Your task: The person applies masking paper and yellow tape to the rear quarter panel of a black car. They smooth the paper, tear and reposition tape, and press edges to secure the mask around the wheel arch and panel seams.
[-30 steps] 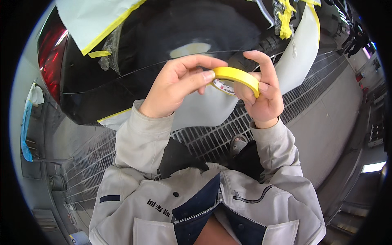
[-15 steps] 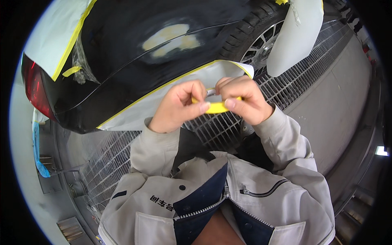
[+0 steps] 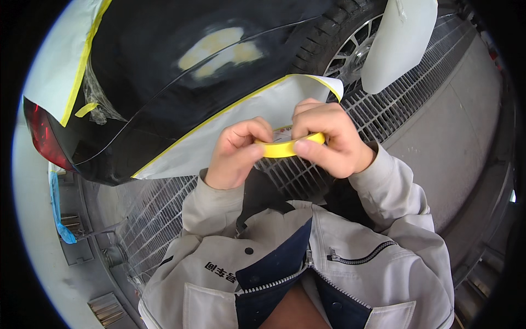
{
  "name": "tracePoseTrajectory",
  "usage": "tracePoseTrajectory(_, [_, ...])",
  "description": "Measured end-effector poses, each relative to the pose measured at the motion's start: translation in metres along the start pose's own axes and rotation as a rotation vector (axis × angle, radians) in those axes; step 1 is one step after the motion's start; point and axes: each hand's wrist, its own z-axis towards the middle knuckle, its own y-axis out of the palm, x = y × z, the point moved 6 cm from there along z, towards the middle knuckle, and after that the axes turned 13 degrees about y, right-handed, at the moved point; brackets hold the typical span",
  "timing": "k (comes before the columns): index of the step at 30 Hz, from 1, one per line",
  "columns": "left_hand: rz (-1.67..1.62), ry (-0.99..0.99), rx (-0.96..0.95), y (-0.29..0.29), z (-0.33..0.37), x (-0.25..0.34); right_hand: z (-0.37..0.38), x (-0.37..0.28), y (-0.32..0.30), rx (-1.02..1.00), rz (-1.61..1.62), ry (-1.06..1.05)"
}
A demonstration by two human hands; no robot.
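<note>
A roll of yellow masking tape [image 3: 280, 149] is held level between my two hands, in front of a dark car body panel [image 3: 164, 60]. My left hand [image 3: 236, 151] pinches the roll's left side, thumb along its outer face and fingers curled over the rim. On the opposite side, my right hand [image 3: 330, 140] grips it with the thumb pressed on the outside and fingers bent inside. Behind the hands, white masking paper [image 3: 219, 123] edged with yellow tape runs along the lower part of the panel. A pale sanded patch [image 3: 219, 52] marks the panel above.
A wheel [image 3: 353, 52] stands at the upper right, with white paper [image 3: 400, 49] hanging beside it. More taped paper [image 3: 60, 60] covers the car's upper left, above the red tail light [image 3: 44, 131]. Metal floor grating [image 3: 156, 211] runs beneath me.
Both hands have come slightly lower with the tape roll, and the right thumb has shifted left along it. The car appears a little farther left in view.
</note>
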Motion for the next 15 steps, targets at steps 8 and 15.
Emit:
tracePoseTrajectory(8, [0.140, -0.118, -0.003, -0.010, -0.003, -0.009, -0.011, 0.029, -0.002, -0.117, 0.299, 0.354])
tracePoseTrajectory(15, [0.508, -0.038, -0.067, -0.004, -0.003, -0.011, -0.003, 0.022, 0.001, -0.131, -0.203, 0.078])
